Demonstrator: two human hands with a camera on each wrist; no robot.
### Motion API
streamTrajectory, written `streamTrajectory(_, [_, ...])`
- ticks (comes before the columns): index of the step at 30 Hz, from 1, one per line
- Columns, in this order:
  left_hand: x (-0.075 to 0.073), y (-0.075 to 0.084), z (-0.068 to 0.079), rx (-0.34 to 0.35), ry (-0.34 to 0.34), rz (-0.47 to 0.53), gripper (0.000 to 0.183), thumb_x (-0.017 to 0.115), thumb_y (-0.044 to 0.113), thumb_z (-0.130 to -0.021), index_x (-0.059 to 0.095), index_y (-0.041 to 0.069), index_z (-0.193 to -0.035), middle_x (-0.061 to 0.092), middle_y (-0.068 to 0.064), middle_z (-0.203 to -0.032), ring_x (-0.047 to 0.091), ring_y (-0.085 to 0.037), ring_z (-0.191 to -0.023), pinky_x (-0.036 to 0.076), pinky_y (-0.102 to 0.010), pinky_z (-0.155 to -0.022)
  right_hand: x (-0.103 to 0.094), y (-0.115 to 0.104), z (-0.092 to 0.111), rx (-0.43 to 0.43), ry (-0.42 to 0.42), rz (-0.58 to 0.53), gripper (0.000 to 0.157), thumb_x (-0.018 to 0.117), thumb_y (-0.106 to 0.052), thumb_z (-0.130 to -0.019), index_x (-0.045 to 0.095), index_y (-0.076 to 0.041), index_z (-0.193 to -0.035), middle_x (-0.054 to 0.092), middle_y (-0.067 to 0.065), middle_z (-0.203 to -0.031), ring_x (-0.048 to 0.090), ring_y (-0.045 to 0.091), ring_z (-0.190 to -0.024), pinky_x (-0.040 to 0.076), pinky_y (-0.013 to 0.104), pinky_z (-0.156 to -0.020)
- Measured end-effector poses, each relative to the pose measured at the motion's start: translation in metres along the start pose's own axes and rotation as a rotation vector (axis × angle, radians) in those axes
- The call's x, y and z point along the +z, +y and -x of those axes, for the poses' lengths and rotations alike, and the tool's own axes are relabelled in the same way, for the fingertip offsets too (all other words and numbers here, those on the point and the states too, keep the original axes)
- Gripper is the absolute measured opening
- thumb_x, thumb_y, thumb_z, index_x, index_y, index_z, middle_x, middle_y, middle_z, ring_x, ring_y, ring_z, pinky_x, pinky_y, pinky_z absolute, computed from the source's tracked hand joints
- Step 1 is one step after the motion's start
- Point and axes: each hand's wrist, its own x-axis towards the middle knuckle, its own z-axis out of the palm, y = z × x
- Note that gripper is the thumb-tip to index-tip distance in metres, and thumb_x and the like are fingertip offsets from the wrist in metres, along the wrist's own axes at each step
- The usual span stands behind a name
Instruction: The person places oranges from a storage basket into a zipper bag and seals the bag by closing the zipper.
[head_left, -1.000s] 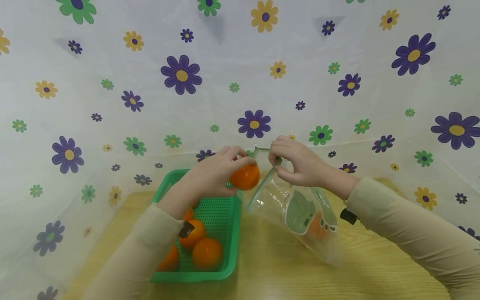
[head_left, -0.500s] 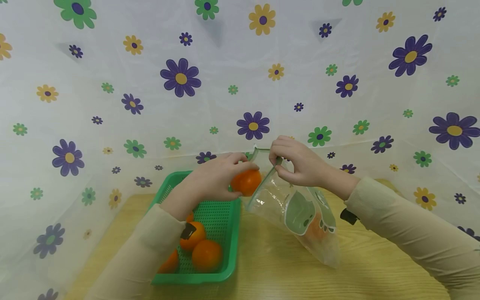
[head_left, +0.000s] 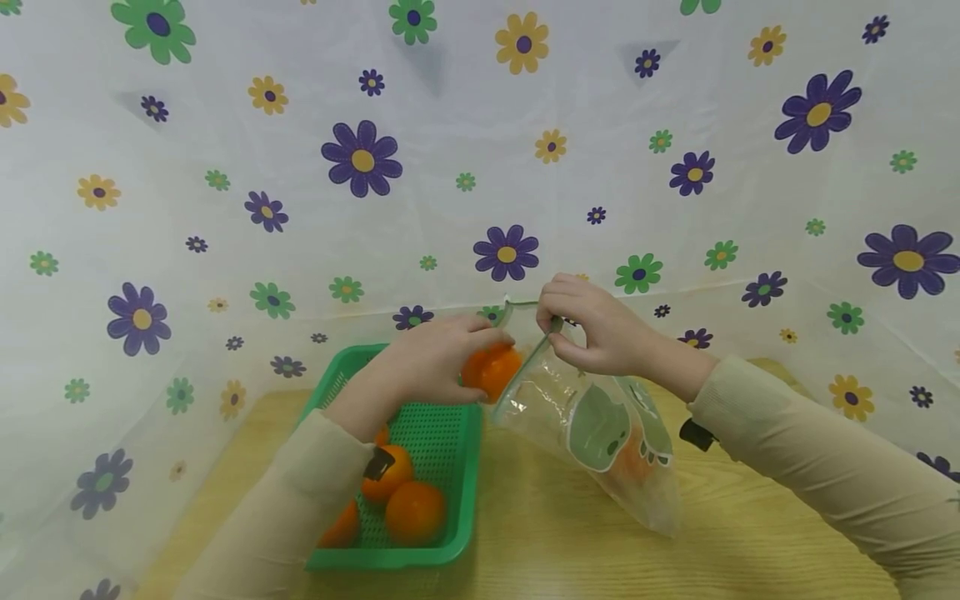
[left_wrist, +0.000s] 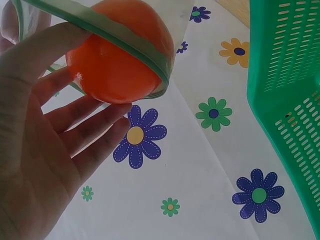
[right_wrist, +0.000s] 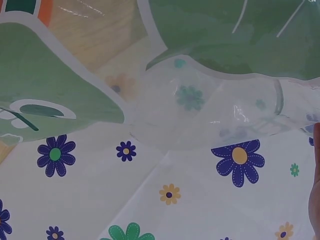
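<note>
My left hand [head_left: 438, 358] holds an orange [head_left: 493, 372] between thumb and fingers at the mouth of a clear zip bag [head_left: 528, 400]. In the left wrist view the orange [left_wrist: 115, 75] sits partly behind the bag's green zip edge [left_wrist: 117, 40], with the fingertips under it. My right hand [head_left: 592, 325] pinches the upper rim of the bag. Green leaf-like prints cover the bag, and something orange shows through its lower part. In the right wrist view, only a sliver of the right hand [right_wrist: 315, 185] appears beside the bag [right_wrist: 200, 110].
A green perforated basket [head_left: 468, 492] stands on the wooden table [head_left: 555, 550], left of the bag. It holds several oranges [head_left: 415, 512], partly hidden by the left forearm. A white flower-patterned sheet [head_left: 450, 108] hangs behind and along the sides.
My left hand has lowered slightly with the orange, bringing it against the bag's mouth. The right hand and bag have hardly moved.
</note>
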Motion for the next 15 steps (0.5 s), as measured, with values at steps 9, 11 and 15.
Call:
streamTrajectory(9, [0.0011,-0.0008,-0.0004,-0.031,-0.030,-0.019,0.062,0.087,0.029,-0.087,0.064,0.020,-0.144,0.070,-0.005,-0.136,0.067,-0.024,-0.120,0.059,-0.040,-0.103,-0.0015,-0.0003,-0.0005,-0.004,0.007,0.002,0.007,0.057,-0.005,-0.085,0.062,-0.010,-0.088,0.058,0.004,-0.083,0.048,0.014,-0.085,0.040,0.032,-0.076])
streamTrajectory(11, [0.0015,-0.0021,0.0001,-0.044,-0.037,-0.027,0.062,0.087,0.029,-0.088,0.064,0.020,-0.144,0.070,-0.004,-0.136,0.066,-0.023,-0.120,0.059,-0.040,-0.102,-0.0013,0.0002,-0.0005,-0.009,0.010,0.005,0.007,0.058,-0.004,-0.085,0.061,-0.010,-0.088,0.057,0.003,-0.082,0.047,0.014,-0.085,0.039,0.032,-0.076])
streamTrajectory(15, [0.0021,-0.0048,0.0018,-0.060,-0.042,-0.044,0.063,0.087,0.029,-0.088,0.063,0.021,-0.146,0.069,-0.004,-0.133,0.066,-0.022,-0.115,0.060,-0.039,-0.096,-0.0013,0.0013,-0.0002,-0.021,0.020,0.012,0.007,0.057,-0.003,-0.084,0.060,-0.009,-0.087,0.056,0.002,-0.082,0.046,0.014,-0.084,0.038,0.032,-0.075])
